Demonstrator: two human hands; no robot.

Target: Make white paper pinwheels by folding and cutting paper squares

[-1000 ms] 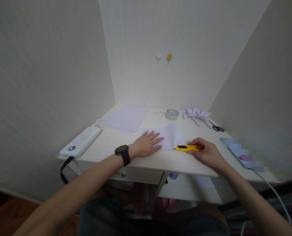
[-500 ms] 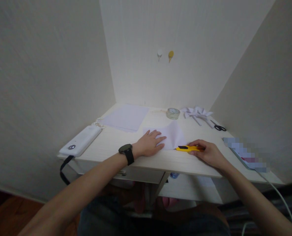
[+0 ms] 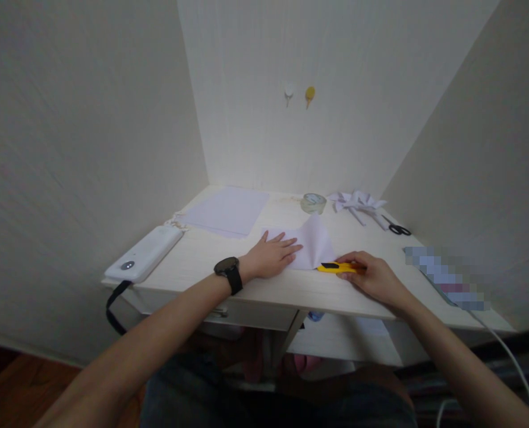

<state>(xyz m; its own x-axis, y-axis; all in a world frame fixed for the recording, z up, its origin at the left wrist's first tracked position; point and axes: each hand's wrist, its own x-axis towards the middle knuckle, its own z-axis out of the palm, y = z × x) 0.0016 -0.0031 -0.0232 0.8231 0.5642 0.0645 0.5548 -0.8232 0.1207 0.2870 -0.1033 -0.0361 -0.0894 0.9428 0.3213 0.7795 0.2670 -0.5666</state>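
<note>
A white sheet of paper [image 3: 315,241] lies near the front of the desk, its right part bulging up off the surface. My left hand [image 3: 271,255] presses flat on the left part of the sheet, fingers spread, a black watch on the wrist. In my right hand [image 3: 371,276] is a yellow utility knife [image 3: 331,267], gripped between thumb and fingers and pointing left. The knife's front end is at the paper's near edge, by the foot of the bulge. Whether the blade is out is too small to tell.
At the back left lie flat paper sheets [image 3: 229,208]. A tape roll [image 3: 313,203], folded paper pinwheels [image 3: 358,201] and black scissors [image 3: 398,229] are at the back right. A white device [image 3: 146,252] sits at the left edge, a blurred-out phone-like object [image 3: 445,279] with a cable at the right.
The knife and my right hand have shifted very slightly left along the paper's edge. My left hand stays flat on the sheet. The camera view has tilted a little.
</note>
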